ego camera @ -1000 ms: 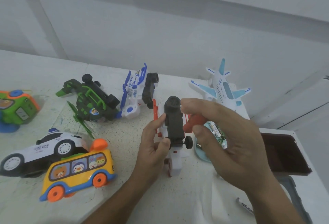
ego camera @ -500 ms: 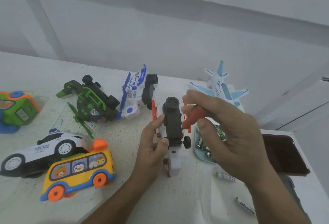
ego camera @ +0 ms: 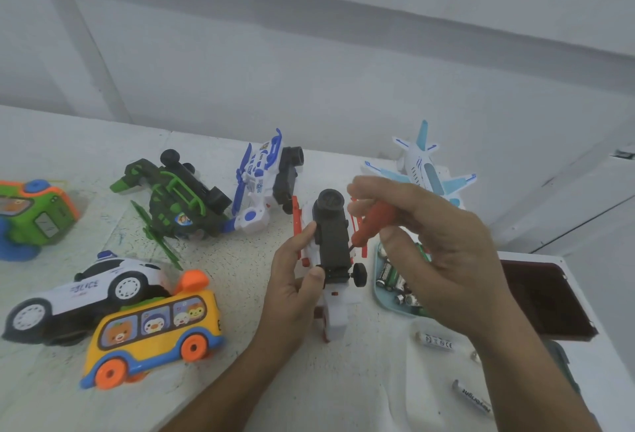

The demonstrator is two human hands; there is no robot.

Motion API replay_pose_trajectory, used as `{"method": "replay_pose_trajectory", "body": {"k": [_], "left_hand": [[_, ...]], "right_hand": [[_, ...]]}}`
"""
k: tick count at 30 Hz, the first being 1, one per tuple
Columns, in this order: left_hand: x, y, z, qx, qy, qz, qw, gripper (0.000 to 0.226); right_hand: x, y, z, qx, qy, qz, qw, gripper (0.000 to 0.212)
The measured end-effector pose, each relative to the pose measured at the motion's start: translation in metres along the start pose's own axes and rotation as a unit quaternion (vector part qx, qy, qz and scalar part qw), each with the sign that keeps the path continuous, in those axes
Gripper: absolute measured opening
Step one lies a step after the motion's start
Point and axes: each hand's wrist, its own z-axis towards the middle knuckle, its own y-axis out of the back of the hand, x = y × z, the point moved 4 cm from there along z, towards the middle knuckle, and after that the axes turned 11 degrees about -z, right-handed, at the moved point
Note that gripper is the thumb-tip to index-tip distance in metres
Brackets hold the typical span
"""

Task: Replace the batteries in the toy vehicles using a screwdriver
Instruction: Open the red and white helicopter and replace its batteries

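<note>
The left hand (ego camera: pixel 292 294) is gripping the upturned toy helicopter (ego camera: pixel 331 235) just left of the battery tray (ego camera: pixel 388 306), thumb and fingers curled round its dark underside. The right hand (ego camera: pixel 443 259), above the tray, is pinching an orange screwdriver (ego camera: pixel 372 222), tip touching the helicopter's underside.

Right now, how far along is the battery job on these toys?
Done: unclear; two loose batteries lie on the table. In hand: left hand holds the red-white toy underside up, right hand holds the orange screwdriver against it. Left: probably the bus, police car and others.
</note>
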Motion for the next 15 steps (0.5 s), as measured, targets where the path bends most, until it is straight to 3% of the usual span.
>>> {"method": "replay_pose_trajectory", "body": {"k": [6, 12, 15], "left_hand": [[0.008, 0.005, 0.001, -0.016, 0.01, 0.027, 0.999, 0.057], [0.005, 0.005, 0.0, -0.012, 0.01, 0.025, 1.0, 0.06], [0.01, 0.006, 0.001, -0.011, 0.011, 0.019, 1.0, 0.06]], "right_hand": [[0.002, -0.003, 0.004, 0.006, 0.011, -0.006, 1.0, 0.025], [-0.001, -0.003, 0.0, 0.031, -0.014, 0.063, 0.997, 0.043], [-0.001, -0.009, -0.004, 0.056, -0.029, 0.058, 0.996, 0.04]]}}
